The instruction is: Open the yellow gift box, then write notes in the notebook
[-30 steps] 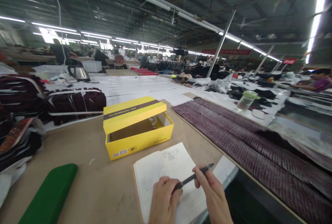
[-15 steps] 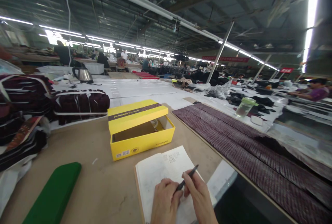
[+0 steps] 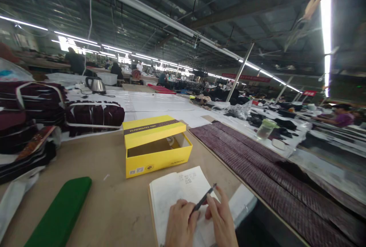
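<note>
Over the open notebook [image 3: 167,195], in the head view, both hands met at a dark pen [image 3: 204,197]. The left hand [image 3: 180,222] lay on the pages with its fingers curled, pinching the lower end of the pen between thumb and forefinger. The right hand [image 3: 220,216] was just beside it, its thumb against the upper part of the pen and its forefinger reaching towards the upper end; whether it gripped the pen firmly, I could not tell. The pen slanted up and away to the right, above the paper. Handwriting stood near the top of the right page, too small to read.

The notebook lay on a brown work surface [image 3: 108,205]. Just beyond it sat a yellow box [image 3: 160,164], its lid [image 3: 154,136] resting askew so that the front gaped open. A long green object [image 3: 61,210] lay well to the left, near the lower edge of the view. Ribbed maroon fabric [image 3: 248,167] stretched along the right side, and a strapped dark bundle [image 3: 95,115] stood beyond the brown surface on the left. Farther off were a metal kettle [image 3: 97,85], a clear container with a green lid [image 3: 264,130] and a person in purple [image 3: 343,119].
</note>
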Motion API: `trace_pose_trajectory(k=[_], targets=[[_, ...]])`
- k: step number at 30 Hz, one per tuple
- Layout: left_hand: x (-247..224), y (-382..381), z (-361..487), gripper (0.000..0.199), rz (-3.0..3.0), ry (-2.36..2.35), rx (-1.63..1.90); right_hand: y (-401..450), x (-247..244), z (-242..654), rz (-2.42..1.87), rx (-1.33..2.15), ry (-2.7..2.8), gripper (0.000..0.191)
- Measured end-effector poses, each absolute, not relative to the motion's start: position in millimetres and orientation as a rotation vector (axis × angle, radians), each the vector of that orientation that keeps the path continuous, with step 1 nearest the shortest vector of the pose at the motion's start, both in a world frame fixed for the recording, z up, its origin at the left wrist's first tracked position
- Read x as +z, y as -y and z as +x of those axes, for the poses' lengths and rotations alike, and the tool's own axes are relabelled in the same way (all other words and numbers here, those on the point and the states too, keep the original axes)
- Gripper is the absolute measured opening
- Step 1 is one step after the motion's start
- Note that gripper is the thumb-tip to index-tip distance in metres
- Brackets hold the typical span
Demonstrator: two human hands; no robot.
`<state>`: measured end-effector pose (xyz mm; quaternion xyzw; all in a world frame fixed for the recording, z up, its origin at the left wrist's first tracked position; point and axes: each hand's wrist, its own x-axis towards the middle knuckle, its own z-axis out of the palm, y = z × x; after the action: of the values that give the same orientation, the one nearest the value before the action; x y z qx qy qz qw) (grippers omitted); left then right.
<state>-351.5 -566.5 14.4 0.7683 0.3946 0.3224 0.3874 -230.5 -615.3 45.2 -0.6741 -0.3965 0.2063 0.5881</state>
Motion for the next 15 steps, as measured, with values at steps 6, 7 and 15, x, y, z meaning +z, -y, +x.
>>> trace_pose_trajectory(k=[6,7,15], targets=[[1.5,563.4,-336.5,0.034,1.976,-1.035,0.868,611.9,32.3,-184.9,-1.669,-0.032,1.872,0.045],[-0.4,563.0,-334.3,0.035,1.975,-1.028,0.889,606.4,32.4,-179.2,-1.649,-0.118,1.997,0.045],[-20.6,554.2,-322.1,0.034,2.188,-0.982,1.2,550.9,61.1,-143.8,-1.592,0.316,1.4,0.034]])
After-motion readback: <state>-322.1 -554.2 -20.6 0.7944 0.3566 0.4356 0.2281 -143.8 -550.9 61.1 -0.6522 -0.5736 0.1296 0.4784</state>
